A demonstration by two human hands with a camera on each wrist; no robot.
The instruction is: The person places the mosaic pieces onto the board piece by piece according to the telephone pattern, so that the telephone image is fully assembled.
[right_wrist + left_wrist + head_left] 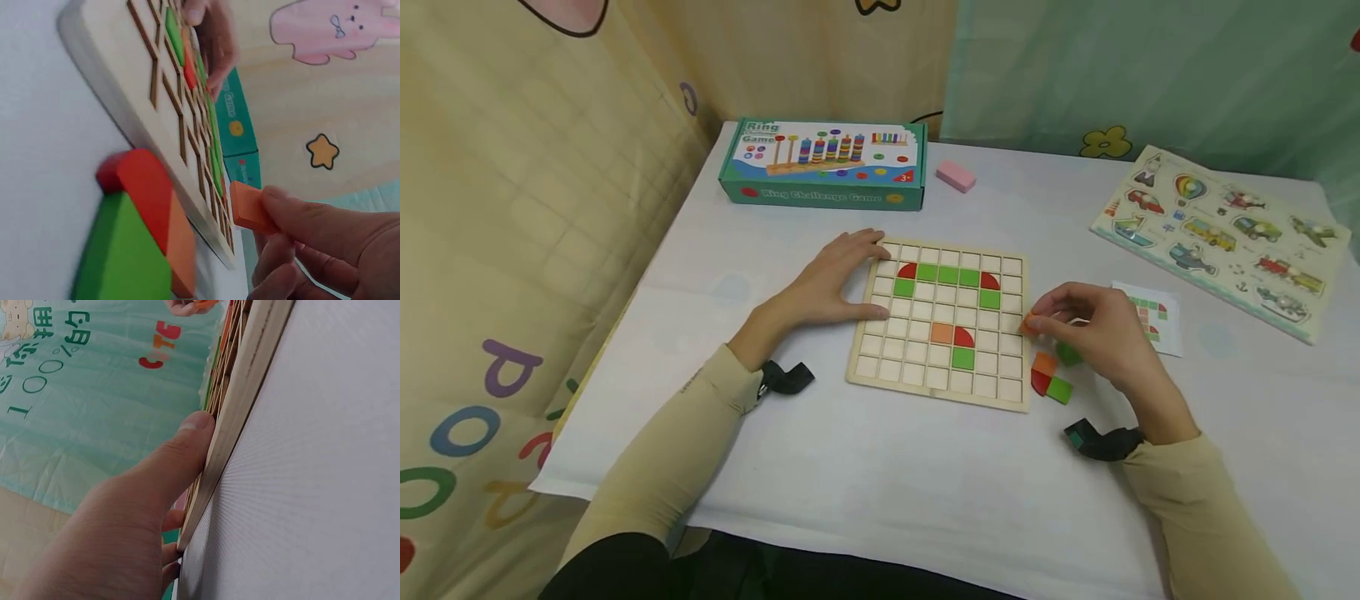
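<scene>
A wooden grid board (pixel 936 393) lies on the white table, with green squares, red quarter-rounds and an orange square in some cells. At its left edge rests my left hand (pixel 831 287), fingers spread to the upper left corner and thumb (pixel 199 422) on the rim. My right hand (pixel 1097 329) pinches an orange square tile (pixel 249 206) between thumb and fingers beside the board's right edge. Below that hand lie a loose orange tile (pixel 1044 363), a red quarter-round (pixel 1040 382), a green square (pixel 1059 390) and another green piece (pixel 1067 353) partly hidden by the hand.
A printed pattern card (pixel 1168 321) lies partly behind my right hand. Farther right is a picture puzzle board (pixel 1225 242). At the back stand a Ring Challenge Game box (pixel 827 197) and a pink block (pixel 956 176). Curtains border the table's back and left side.
</scene>
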